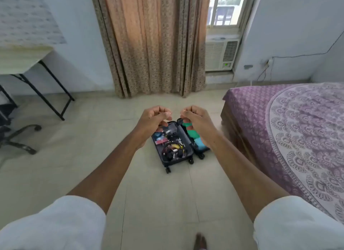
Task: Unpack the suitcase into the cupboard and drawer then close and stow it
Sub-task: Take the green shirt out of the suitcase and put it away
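Note:
A dark wheeled suitcase [188, 150] lies open on the tiled floor ahead of me. Its left half holds cables, headphones and small boxes [171, 147]. Its right half holds folded green and blue clothes [195, 136]. Both my arms stretch out in front of me, well above the case and not touching it. My left hand [154, 117] and my right hand [197, 117] hang with fingers curled, and neither holds anything. No cupboard or drawer is in view.
A bed with a purple patterned sheet [290, 128] fills the right side, close to the suitcase. A folding table [20, 61] and an office chair base [18, 138] stand at the left. Curtains [154, 41] and a window air conditioner [221, 54] are at the far wall.

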